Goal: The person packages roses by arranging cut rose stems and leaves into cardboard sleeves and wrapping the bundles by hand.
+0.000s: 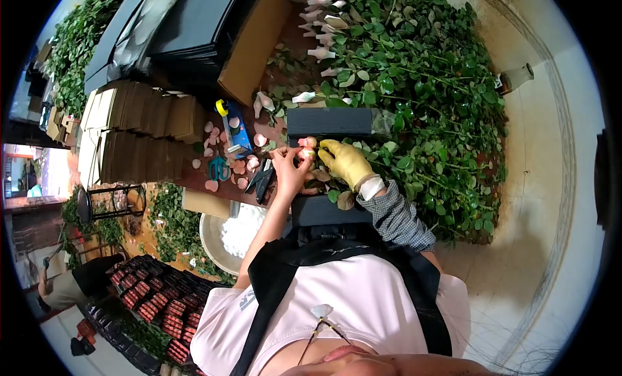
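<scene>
1. Handling (judged): rose blooms [306,143] should be very light; petals soft, easily bruised or pulled loose. Stems probably stiffer, possibly thorny.
2. Hold point (judged): light pinch at the firm base under each bloom, or on the stem; avoid squeezing petals.
3. Appearance: two small pink heads close together, coral tinges; petal detail too small to read.
4. Position: between the hands, over the bench [228,190], just on the wearer's side of a dark ridged block [329,122].
5. Left hand [289,170]: bare, fingers pinching the blooms.
6. Right hand [348,163]: yellow glove [353,169], fingers curved beside the blooms; grip on stems cannot be told.
</scene>
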### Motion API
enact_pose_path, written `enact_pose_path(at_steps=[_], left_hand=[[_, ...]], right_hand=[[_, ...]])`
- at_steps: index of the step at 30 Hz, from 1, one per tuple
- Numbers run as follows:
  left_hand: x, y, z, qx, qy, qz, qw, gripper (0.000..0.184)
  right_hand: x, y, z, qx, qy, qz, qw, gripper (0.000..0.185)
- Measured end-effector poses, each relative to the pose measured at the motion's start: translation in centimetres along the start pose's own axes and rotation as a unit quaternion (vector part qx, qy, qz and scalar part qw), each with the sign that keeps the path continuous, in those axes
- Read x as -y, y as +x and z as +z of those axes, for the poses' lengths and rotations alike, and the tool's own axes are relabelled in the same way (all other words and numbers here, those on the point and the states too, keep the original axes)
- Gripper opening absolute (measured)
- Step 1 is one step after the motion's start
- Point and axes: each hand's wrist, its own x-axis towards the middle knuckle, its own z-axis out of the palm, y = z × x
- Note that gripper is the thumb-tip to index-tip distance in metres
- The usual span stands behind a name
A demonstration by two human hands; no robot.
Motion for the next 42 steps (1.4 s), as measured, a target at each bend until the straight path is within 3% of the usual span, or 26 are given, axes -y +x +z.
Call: enact_pose_path(at_steps=[6,8,13,18,21,24,25,27,29,31,33,35,37,39,41,42], left_hand=[[0.6,0.2,0.2,0.015,-0.025,-0.016,0.999,0.039],[0.7,0.1,0.3,0.012,-0.018,0.002,1.000,0.037],[0.7,0.2,0.1,0.010,-0.020,0.002,1.000,0.035],[0.0,0.3,0.0,-0.007,-0.036,0.002,0.999,0.035],[1.9,0.4,-0.1,0.010,-0.028,0.059,0.998,0.035],[0.9,0.2,-5.2,0.107,-0.172,0.012,0.979,0.034],[1.0,0.1,-6.8,0.099,-0.208,-0.024,0.973,0.034],[1.4,0.6,-11.0,0.085,-0.221,-0.052,0.970,0.030],[3.2,2.3,-15.1,0.031,-0.182,-0.122,0.975,0.029],[4.0,5.4,-18.7,-0.103,-0.108,-0.119,0.982,0.028],[9.7,9.9,-19.9,-0.241,0.053,-0.045,0.968,0.027],[14.4,14.1,-20.7,-0.265,0.138,-0.058,0.953,0.033],[17.4,17.0,-20.7,-0.174,0.226,-0.102,0.953,0.049],[20.2,17.7,-17.8,-0.210,0.334,-0.088,0.914,0.051],[23.9,18.6,-14.8,-0.179,0.374,-0.133,0.900,0.054],[22.8,17.9,-14.9,-0.174,0.448,-0.128,0.868,0.056]], right_hand=[[3.0,-1.0,-1.5,-0.060,0.017,-0.050,0.997,0.030],[2.5,-0.3,-0.5,-0.059,-0.112,-0.090,0.988,0.039],[3.4,-0.3,0.8,-0.078,-0.210,-0.078,0.971,0.043],[2.7,-1.4,0.7,-0.119,-0.132,-0.122,0.977,0.043],[4.6,-3.4,-1.3,-0.113,-0.032,-0.153,0.981,0.050],[3.8,-4.7,-0.3,-0.141,-0.027,-0.136,0.980,0.037],[3.9,-5.1,-0.3,-0.126,-0.005,-0.125,0.984,0.035],[2.2,-4.6,1.9,-0.081,-0.089,-0.135,0.983,0.037],[2.5,-4.1,3.0,-0.106,-0.114,-0.160,0.975,0.030],[3.4,-4.1,2.4,-0.070,-0.148,-0.141,0.976,0.029],[3.1,-4.0,2.8,-0.074,-0.141,-0.143,0.977,0.028],[2.9,-4.1,2.9,-0.082,-0.138,-0.138,0.977,0.028],[2.7,-4.2,2.9,-0.092,-0.091,-0.143,0.981,0.026],[3.1,-4.3,2.6,-0.091,-0.066,-0.142,0.983,0.025],[2.9,-4.3,2.9,-0.085,-0.072,-0.125,0.986,0.025],[3.0,-4.4,2.9,-0.096,-0.080,-0.131,0.984,0.025]])
